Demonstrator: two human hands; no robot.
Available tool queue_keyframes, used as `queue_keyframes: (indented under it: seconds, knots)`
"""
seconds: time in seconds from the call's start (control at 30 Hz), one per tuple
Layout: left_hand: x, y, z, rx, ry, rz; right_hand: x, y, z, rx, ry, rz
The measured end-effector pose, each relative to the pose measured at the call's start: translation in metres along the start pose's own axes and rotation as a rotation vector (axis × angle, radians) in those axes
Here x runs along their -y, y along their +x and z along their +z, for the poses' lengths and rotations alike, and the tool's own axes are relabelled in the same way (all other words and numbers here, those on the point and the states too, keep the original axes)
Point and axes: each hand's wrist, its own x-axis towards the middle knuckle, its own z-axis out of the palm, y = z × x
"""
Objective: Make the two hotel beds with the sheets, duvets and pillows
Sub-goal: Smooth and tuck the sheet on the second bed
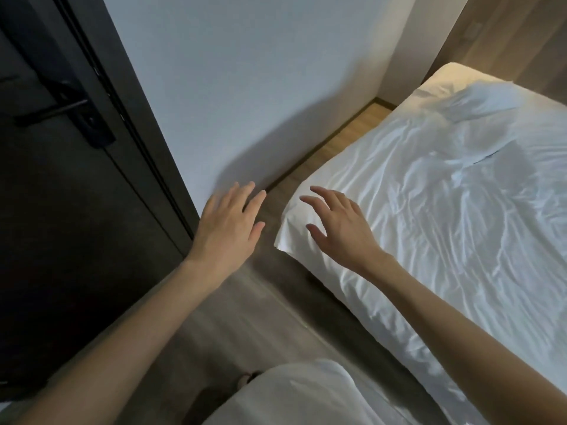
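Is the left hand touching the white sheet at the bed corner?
Apart. The head view shows a strip of floor between the left hand and the white sheet; the hand is open over the floor.

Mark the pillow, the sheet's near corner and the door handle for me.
pillow (pixel 481 101): head view, on its rumpled middle.
sheet corner (pixel 288 240): head view, on the loose hanging tip.
door handle (pixel 52 112): head view, on the middle of the lever.

White sheet (pixel 445 210), blk door (pixel 61 179)
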Motion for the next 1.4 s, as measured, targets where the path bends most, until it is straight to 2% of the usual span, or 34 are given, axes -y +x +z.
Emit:
queue_keyframes:
  seconds: [0.2, 0.4, 0.63, 0.77, 1.07, 1.27, 1.4]
  knots:
    - [0.068, 0.081, 0.044, 0.09, -0.094, 0.111, -0.011, 0.068, 0.047, 0.052, -0.021, 0.215]
    - [0.122, 0.165, 0.095, 0.194, -0.13, 0.302, -0.022, 0.116, 0.093, 0.11, -0.027, 0.498]
    - [0.156, 0.256, 0.138, 0.323, -0.205, 0.455, -0.031, 0.16, 0.137, 0.203, -0.012, 0.771]
    - [0.15, 0.306, 0.172, 0.371, -0.262, 0.473, -0.048, 0.186, 0.172, 0.317, 0.004, 0.858]
    - [0.112, 0.381, 0.292, 0.502, -0.296, 0.471, -0.129, 0.226, 0.284, 0.531, 0.053, 0.906]
    - [0.08, 0.398, 0.371, 0.635, -0.319, 0.457, -0.171, 0.217, 0.352, 0.614, 0.098, 1.025]
    - [0.062, 0.397, 0.416, 0.749, -0.32, 0.465, -0.183, 0.215, 0.384, 0.666, 0.003, 1.049]
